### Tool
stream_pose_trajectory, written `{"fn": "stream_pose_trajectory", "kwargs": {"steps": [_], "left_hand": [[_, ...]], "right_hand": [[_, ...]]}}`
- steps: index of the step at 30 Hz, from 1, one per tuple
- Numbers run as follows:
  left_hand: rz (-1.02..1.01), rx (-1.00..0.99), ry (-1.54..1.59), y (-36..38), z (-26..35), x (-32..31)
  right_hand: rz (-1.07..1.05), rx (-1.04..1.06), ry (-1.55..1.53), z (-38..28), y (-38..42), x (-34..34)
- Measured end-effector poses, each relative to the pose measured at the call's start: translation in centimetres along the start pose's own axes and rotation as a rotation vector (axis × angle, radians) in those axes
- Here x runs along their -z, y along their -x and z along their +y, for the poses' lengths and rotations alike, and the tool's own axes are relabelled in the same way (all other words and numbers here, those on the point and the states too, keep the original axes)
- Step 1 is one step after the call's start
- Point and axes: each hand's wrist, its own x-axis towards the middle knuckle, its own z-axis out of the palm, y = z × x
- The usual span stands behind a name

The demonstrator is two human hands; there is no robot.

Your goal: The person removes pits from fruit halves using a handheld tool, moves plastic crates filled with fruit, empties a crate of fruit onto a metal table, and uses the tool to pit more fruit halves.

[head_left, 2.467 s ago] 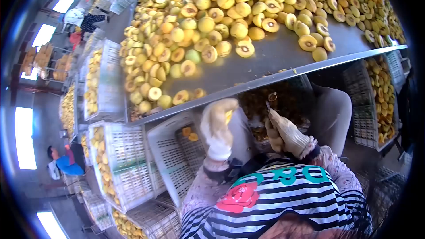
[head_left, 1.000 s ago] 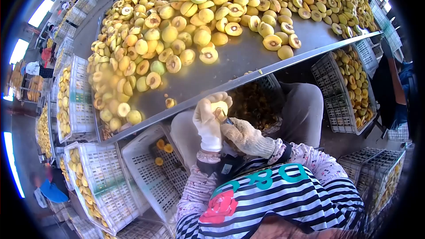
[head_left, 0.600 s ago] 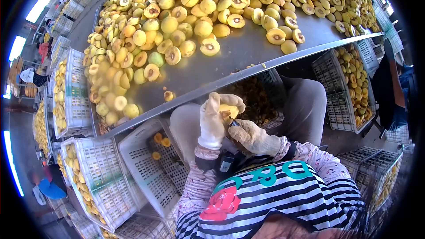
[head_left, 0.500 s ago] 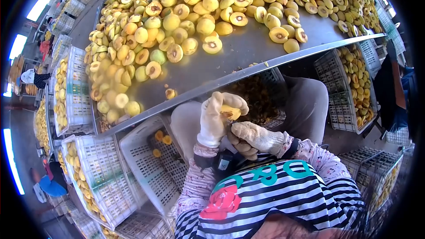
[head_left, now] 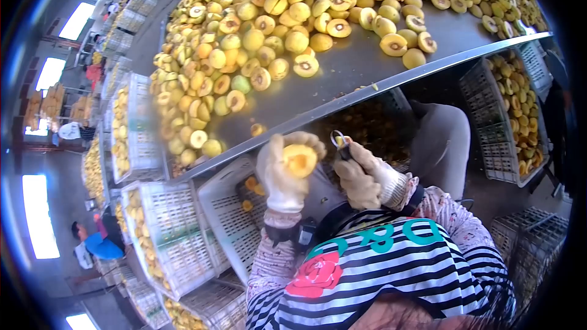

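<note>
My gloved left hand (head_left: 273, 174) is closed around a yellow peach half (head_left: 300, 160), its hollowed cut face turned up toward me. To the right of it, apart from the fruit, my gloved right hand (head_left: 365, 178) grips a pitting tool (head_left: 343, 150) with a short dark handle and a thin metal loop. A small orange bit shows by the loop. Both hands are above my lap, just in front of the metal table (head_left: 330, 88). Across that table spreads a big heap of peach halves (head_left: 251, 40), many with brown pits or pit hollows showing.
Beneath the table edge is a crate of dark scraps (head_left: 367, 131). A white crate (head_left: 208, 192) with a few peach pieces stands at my left, beside fuller crates (head_left: 177, 226). Another full crate (head_left: 483, 116) is at right. A person in blue (head_left: 104, 244) is far left.
My hands have moved apart. The peach half has turned so its hollow faces me, and the tool's loop has come into sight. The whole view has shifted slightly.
</note>
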Motion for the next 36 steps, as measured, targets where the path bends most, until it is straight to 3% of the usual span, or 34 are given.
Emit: {"fn": "stream_pose_trajectory", "kwargs": {"steps": [1, 3, 5, 6, 7, 9, 11, 13, 15, 17, 18, 21, 22, 23, 26, 28, 31, 34, 36], "left_hand": [[-0.054, -0.436, -0.638, 1.1, 1.5, 0.0], [0.069, -0.39, -1.017, 2.3, 5.1, 2.8], [-0.106, -0.684, -1.799, 1.3, 7.5, 7.7], [-0.016, -0.729, -1.794, 0.8, 8.5, 8.1], [0.077, -0.724, -1.504, 0.2, 8.9, 7.7], [0.266, -0.552, -1.434, -3.2, 10.3, 6.2], [0.239, -0.566, -1.488, -9.8, 9.7, 10.0], [0.173, -0.732, -1.721, -15.9, 8.7, 13.7], [0.172, -0.414, -1.773, -18.1, 8.2, 13.5], [0.155, -0.393, -1.86, -18.9, 7.2, 13.7], [0.147, -0.501, -1.82, -19.0, 7.0, 13.8], [0.057, -0.265, -1.608, -17.2, 6.4, 13.7], [0.143, -0.263, -1.36, -17.3, 5.1, 14.9], [0.247, -0.225, -1.114, -15.3, 5.1, 12.3], [0.02, -0.447, -0.843, -11.3, 4.7, 8.6], [-0.089, -0.458, -0.679, -6.4, 4.6, 3.6], [0.039, -0.001, -0.303, -1.7, 2.2, -0.1], [0.112, 0.117, 0.275, -1.8, -1.6, -0.6], [0.087, 0.158, 0.42, -1.6, -2.2, -1.2]], "right_hand": [[0.241, -0.004, -0.026, 0.2, -0.6, -0.5], [0.342, 0.033, 0.0, 1.1, -0.6, 0.8], [0.292, 0.075, 0.203, 0.4, 0.0, -1.1], [0.325, 0.098, 0.27, 0.3, 0.1, -1.7], [0.333, 0.104, 0.295, 0.3, 0.1, -1.9], [0.36, 0.108, 0.354, 0.7, 0.1, -1.4], [0.332, 0.074, 0.367, 0.6, 0.3, -1.2], [0.352, 0.086, 0.395, 0.6, 0.4, -0.6], [0.4, 0.103, 0.43, 0.6, 0.2, -0.5], [0.435, 0.095, 0.469, 0.4, 0.1, -0.7], [0.434, 0.078, 0.499, 0.3, 0.0, -0.9], [0.473, 0.057, 0.583, 0.5, -0.6, -1.4], [0.479, 0.063, 0.631, 0.4, -0.6, -2.0], [0.486, 0.074, 0.679, 0.2, -0.7, -2.7], [0.484, 0.14, 0.898, -0.4, -1.0, -4.1], [0.514, 0.145, 1.052, -0.4, -1.7, -5.1], [0.597, 0.131, 1.252, -0.1, -3.0, -5.3], [0.724, 0.168, 1.292, 0.6, -2.7, -4.7], [0.728, 0.276, 1.333, 1.2, -2.4, -4.1]]}}
